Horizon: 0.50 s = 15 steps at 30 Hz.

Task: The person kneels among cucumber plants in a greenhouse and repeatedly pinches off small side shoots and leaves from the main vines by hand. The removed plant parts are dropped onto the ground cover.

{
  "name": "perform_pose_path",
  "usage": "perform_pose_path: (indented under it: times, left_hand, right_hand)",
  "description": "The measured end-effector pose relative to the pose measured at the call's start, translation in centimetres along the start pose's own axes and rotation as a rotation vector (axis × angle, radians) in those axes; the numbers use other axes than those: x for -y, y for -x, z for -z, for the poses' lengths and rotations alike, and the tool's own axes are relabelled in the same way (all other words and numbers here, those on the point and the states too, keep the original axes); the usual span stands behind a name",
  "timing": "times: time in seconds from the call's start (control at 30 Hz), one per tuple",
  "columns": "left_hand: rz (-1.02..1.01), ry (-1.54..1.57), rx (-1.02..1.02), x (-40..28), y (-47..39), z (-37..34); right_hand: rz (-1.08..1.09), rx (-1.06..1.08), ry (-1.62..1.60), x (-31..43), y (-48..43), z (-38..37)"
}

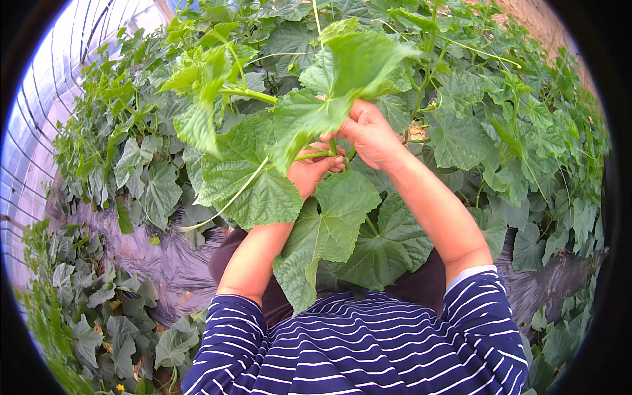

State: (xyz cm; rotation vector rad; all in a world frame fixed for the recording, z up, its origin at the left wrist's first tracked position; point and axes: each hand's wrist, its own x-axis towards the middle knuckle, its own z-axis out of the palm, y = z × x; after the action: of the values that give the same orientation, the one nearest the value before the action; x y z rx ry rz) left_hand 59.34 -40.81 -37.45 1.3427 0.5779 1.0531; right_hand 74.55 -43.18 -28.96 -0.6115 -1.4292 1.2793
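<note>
My left hand [316,170] has its fingers closed around a green cucumber vine stem [333,147], low at the middle of the view. Just above and to the right, my right hand [368,133] pinches at the same vine, its fingertips partly covered by a large bright leaf [316,116]. The thick upper stem [249,94] slants off to the left with young leaves on it. Another broad leaf [252,177] lies over the left wrist, and a pale tendril [229,202] crosses it. More leaves [326,232] hang between my forearms.
Dense cucumber plants [459,118] stand in a row before me and to both sides. Dark plastic mulch film [153,256] covers the ground at left, with more plants [118,340] behind it at lower left. A greenhouse wall of film and ribs [39,113] curves along the far left.
</note>
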Motion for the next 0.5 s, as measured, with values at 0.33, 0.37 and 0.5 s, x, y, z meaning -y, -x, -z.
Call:
perform_pose_path:
  times: [0.33, 0.37, 0.5]
  left_hand:
    - [0.052, -0.116, -0.021, -1.1, 0.5, 0.1]
    - [0.044, -0.111, -0.02, -1.3, 0.6, 0.0]
    - [0.018, -0.083, -0.041, -1.4, 0.7, -0.1]
  right_hand:
    - [0.491, -0.002, 1.011, 0.9, -0.5, 0.3]
    - [0.542, 0.03, 1.12, 1.2, -0.7, 0.8]
    - [0.648, 0.069, 1.294, 1.2, -1.6, 1.5]
